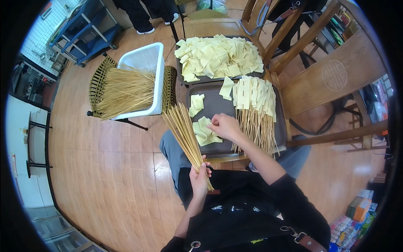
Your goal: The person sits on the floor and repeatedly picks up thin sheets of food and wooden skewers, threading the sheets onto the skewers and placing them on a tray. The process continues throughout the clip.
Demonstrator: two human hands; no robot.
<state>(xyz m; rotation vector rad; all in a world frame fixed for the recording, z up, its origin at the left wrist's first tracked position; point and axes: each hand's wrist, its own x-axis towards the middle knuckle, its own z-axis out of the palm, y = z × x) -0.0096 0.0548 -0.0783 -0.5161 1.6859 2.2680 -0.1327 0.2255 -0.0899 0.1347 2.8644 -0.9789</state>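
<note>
In my left hand [200, 178] is a bundle of thin bamboo skewers [182, 132], gripped low and fanned out upward. My right hand [225, 126] reaches over a dark tray [217, 107], its thumb and forefinger at a small pile of pale yellow tofu-skin-like sheets [204, 134]; whether the fingertips pinch a sheet cannot be told. A smaller stack of sheets [196, 104] lies just above. At the tray's right, many skewers threaded with folded sheets [255, 96] lie side by side, bare sticks towards me. One loose sheet [226, 88] rests beside their top ends.
Behind, a second tray [180, 71] carries a heap of cut sheets [218, 56]. A white plastic basket [159, 82] full of skewers [126, 89] lies tipped on a woven stool [170, 88]. Wooden chairs [333, 74] stand right, a blue trolley [85, 34] far left. A person's legs [138, 15] show at the top.
</note>
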